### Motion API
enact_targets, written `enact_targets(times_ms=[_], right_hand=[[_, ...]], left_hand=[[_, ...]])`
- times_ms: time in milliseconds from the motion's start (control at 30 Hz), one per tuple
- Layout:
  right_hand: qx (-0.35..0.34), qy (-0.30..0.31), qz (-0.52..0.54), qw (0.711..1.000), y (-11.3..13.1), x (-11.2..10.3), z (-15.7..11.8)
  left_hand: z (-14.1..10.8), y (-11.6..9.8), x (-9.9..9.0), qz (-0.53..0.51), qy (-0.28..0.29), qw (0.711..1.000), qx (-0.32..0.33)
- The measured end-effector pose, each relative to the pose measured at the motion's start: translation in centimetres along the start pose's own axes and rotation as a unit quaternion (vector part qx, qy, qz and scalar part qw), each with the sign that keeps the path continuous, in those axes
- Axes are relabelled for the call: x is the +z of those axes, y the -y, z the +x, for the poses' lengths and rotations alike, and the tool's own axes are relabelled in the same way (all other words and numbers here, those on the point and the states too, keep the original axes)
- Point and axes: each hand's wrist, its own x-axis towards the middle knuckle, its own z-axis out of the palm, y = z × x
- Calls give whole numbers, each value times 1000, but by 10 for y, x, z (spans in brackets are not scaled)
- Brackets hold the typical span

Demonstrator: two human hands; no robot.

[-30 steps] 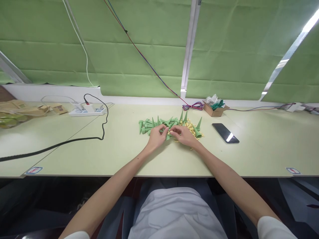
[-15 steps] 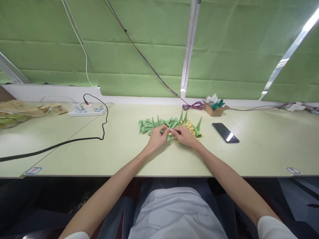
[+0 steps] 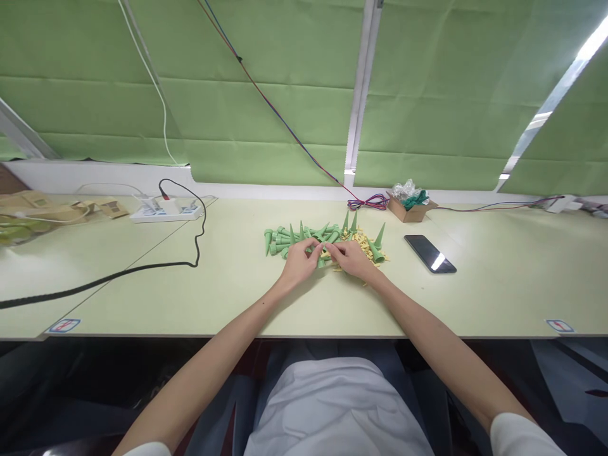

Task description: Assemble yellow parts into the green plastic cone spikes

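Observation:
My left hand (image 3: 303,259) and my right hand (image 3: 350,256) meet fingertip to fingertip over a pile of small parts. Both are closed in a pinch, thumb against forefinger; whatever sits between the fingertips is too small and covered to make out. Around and behind my left hand lie many green plastic cone spikes (image 3: 280,239), some standing point up. Loose yellow pieces (image 3: 363,242), small and stick-like, are heaped beside my right hand. Among them more green cones (image 3: 379,235) stand or lie tipped over.
A black phone (image 3: 430,253) lies right of the pile. Behind it, a small cardboard box (image 3: 412,211) holds clear plastic and green material. Coiled red-blue wire (image 3: 368,202) rests by the wall. At left are a white power strip (image 3: 166,213) and a black cable (image 3: 142,268).
Both hands stay in nearly the same place, with only a slight shift of the right fingers at the pinch. The pile looks unchanged.

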Motion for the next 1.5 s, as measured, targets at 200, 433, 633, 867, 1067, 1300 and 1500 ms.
enact_targets(times_ms=[200,433,633,867,1067,1300,1500], right_hand=[[0,-1,74,997,6,-3,-1],[-18,27,102,994,5,-4,-2],[-26,27,79,996,4,-4,-1],[-27,20,36,999,4,-3,-2],[-29,17,11,999,5,-3,-2],[-17,15,4,1000,4,-1,-1],[-15,-6,35,999,5,-2,0]], left_hand=[[2,2,-1,6,-24,1000,-4],[2,2,0,2,-31,999,-10],[1,3,1,3,-21,1000,-6],[0,1,1,-4,-9,1000,8],[0,3,2,-10,-4,1000,15],[0,2,1,-5,1,1000,9],[1,3,0,15,-25,1000,7]])
